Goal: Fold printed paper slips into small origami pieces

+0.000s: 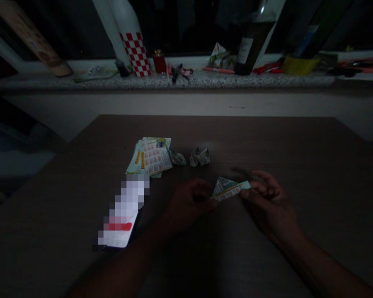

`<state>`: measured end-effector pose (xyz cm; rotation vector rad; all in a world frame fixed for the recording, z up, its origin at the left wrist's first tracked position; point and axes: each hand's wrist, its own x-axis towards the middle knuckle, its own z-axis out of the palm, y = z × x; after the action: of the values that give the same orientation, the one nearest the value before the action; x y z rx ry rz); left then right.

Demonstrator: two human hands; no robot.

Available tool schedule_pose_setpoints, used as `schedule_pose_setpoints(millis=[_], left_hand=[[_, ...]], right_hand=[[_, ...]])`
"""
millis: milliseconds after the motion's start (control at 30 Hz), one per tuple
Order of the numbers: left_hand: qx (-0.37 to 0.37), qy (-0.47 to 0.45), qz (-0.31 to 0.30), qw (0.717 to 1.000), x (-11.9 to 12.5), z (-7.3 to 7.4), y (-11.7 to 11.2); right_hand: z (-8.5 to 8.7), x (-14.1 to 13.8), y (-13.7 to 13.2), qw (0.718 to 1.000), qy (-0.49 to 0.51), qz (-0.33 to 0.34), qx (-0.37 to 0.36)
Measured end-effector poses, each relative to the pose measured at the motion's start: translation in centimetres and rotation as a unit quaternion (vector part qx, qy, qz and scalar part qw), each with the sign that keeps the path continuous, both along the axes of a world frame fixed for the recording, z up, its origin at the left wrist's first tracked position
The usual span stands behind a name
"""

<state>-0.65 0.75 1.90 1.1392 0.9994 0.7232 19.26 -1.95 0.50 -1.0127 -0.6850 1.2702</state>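
A folded paper piece (226, 191), printed with small coloured blocks, is held above the table between both hands. It has a pointed triangle on top and a straight band along its lower edge. My left hand (192, 203) pinches its left end between thumb and fingers. At the right end, my right hand (267, 194) grips it with thumb below and fingers curled behind. Beyond the hands sit a folded paper shape (199, 157) with several points and a smaller folded paper (177, 158). The smaller one touches a stack of printed paper sheets (153, 159).
A lit phone (124, 215), its screen blurred out, lies left of my left forearm on the brown table (267, 140). Behind the table, a stone windowsill (186, 82) carries a red-and-white checkered bottle (136, 51), a dark bottle (250, 47) and a small red jar (159, 62).
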Motion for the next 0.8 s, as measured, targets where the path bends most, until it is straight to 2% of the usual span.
schedule_pose_setpoints(millis=[233, 333, 633, 733, 800], left_hand=[[0.037, 0.000, -0.020, 0.999, 0.4, -0.6, -0.5], [0.064, 0.036, -0.029, 0.997, 0.8, -0.6, -0.7], [0.070, 0.038, -0.035, 0.996, 0.5, -0.4, -0.7], [0.060, 0.049, -0.030, 0.997, 0.3, -0.2, -0.6], [0.059, 0.053, -0.030, 0.996, 0.2, -0.1, -0.6]], right_hand=[[-0.1, -0.4, -0.5, 0.995, -0.078, 0.054, 0.035], [0.2, -0.9, -0.8, 0.990, -0.110, 0.087, 0.035], [-0.6, -0.4, -0.3, 0.995, -0.079, 0.050, 0.020], [-0.3, 0.0, -0.4, 0.978, -0.199, 0.007, 0.058], [0.1, 0.1, -0.6, 0.945, -0.306, 0.003, 0.117]])
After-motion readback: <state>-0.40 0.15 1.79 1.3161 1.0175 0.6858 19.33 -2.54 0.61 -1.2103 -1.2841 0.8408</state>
